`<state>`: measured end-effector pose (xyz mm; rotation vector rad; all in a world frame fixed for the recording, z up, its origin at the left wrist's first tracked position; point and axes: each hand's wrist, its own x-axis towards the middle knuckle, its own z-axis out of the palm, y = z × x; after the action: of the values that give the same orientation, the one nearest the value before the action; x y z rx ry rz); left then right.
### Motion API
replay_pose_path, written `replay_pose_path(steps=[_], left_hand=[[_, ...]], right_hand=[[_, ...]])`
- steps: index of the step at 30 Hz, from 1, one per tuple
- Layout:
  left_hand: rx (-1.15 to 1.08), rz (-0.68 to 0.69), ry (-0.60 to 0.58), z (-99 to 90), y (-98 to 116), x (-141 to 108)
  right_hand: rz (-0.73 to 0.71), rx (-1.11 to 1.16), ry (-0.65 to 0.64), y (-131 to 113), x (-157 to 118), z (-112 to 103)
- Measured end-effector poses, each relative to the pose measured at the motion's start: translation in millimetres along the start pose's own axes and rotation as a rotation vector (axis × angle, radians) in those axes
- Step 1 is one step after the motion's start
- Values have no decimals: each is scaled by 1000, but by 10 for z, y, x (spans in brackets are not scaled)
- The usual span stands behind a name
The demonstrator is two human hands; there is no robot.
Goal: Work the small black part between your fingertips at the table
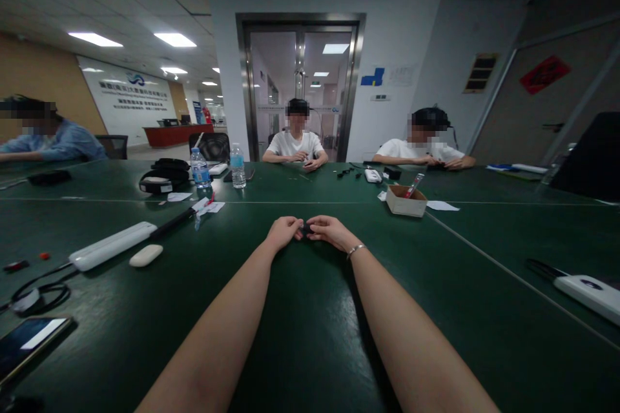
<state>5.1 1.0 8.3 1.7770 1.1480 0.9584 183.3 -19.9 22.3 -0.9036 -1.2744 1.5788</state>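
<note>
Both my arms reach forward over the green table [310,310], and the hands nearly meet near its middle. My left hand [285,232] has its fingers drawn together at a small dark object [307,229]. From the other side, my right hand [330,232] pinches the same dark object between thumb and fingers. A metal bracelet [356,250] circles the right wrist. The object is too small to name.
A white power strip [113,245], a white oval case [146,255] and a phone [33,345] lie left. Beyond are two bottles [237,168] and a small box [405,201]. Right lies a white device [588,290]. Three people sit around the table.
</note>
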Motion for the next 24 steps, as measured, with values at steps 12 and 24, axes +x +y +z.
replay_pose_path(steps=[12, 24], left_hand=[[49, -32, 45, -25, 30, -29], [-104, 35, 50, 5, 15, 0]], right_hand=[[-40, -93, 10, 13, 32, 23], [44, -75, 78, -62, -5, 105]])
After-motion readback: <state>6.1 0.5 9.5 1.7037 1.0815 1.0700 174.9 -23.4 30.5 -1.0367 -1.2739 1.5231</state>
